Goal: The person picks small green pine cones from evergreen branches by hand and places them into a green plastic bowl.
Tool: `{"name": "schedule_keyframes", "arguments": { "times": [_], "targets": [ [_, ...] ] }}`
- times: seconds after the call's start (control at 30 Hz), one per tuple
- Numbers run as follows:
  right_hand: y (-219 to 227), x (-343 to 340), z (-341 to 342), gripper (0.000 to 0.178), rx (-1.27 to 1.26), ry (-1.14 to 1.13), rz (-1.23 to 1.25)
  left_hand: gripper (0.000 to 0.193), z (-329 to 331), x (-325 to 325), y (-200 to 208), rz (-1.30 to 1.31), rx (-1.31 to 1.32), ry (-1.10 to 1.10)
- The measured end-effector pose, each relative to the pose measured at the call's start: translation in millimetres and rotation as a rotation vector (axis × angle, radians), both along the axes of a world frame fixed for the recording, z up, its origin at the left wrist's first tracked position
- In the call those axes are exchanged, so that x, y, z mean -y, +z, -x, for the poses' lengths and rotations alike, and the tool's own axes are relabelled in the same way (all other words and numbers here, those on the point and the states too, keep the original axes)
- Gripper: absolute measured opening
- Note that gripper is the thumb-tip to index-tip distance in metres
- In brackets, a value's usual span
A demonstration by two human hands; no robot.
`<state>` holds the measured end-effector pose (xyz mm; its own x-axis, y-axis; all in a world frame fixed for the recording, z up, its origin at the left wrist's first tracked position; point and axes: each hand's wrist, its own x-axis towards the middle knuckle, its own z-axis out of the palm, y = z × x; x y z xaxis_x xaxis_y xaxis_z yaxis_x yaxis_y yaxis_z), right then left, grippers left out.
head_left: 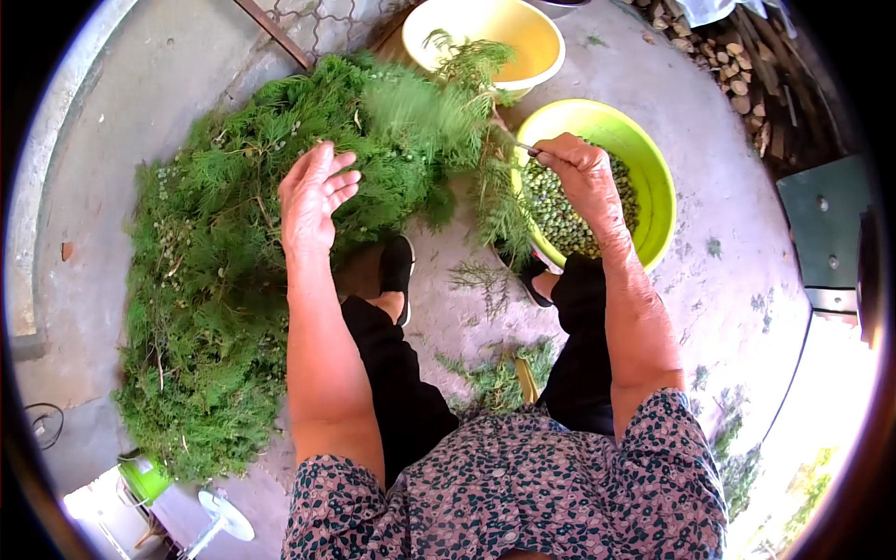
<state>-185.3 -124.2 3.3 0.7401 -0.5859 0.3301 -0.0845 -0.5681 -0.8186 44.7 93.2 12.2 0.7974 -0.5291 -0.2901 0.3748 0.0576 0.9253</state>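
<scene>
The leafy sprig [425,112] pinched in my right fingers [565,149] is blurred. My right wrist [609,222] hides some berries [553,201] in the lime tub [661,177]; a dark vessel [560,4] beside the yellow basin [537,58] is cut off by the upper edge.

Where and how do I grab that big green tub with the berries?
Probably hook the right rim of the lime-green, round, plastic-looking tub, coming from its right. That raised, curved edge is uncovered; feathery green sprigs overlap its left side, and the person's right hand is over the small green berries.
</scene>
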Motion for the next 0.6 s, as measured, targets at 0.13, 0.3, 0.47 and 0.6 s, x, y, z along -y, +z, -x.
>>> {"name": "schedule_keyframes", "arguments": {
  "times": [0.13, 0.3, 0.47, 0.6],
  "targets": [
    [3, 6, 22, 0.009, 0.056, -0.072, -0.270, 0.029, 15, -3, -7, 0.002, 0.072, 0.035],
    [2, -9, 35, 0.010, 0.080, -0.152, -0.311, 0.018, 66, 0, 5, 0.155, 0.123, 0.035],
    [4, -29, 54, 0.013, 0.038, -0.132, -0.279, 0.014, 133, 4, 38, 0.322, 0.301, -0.024],
    [-5, -60, 72, 0.011, 0.007, -0.165, -0.285, 0.019, 172, -5, 61, 0.423, 0.236, -0.146]
  ]
}}
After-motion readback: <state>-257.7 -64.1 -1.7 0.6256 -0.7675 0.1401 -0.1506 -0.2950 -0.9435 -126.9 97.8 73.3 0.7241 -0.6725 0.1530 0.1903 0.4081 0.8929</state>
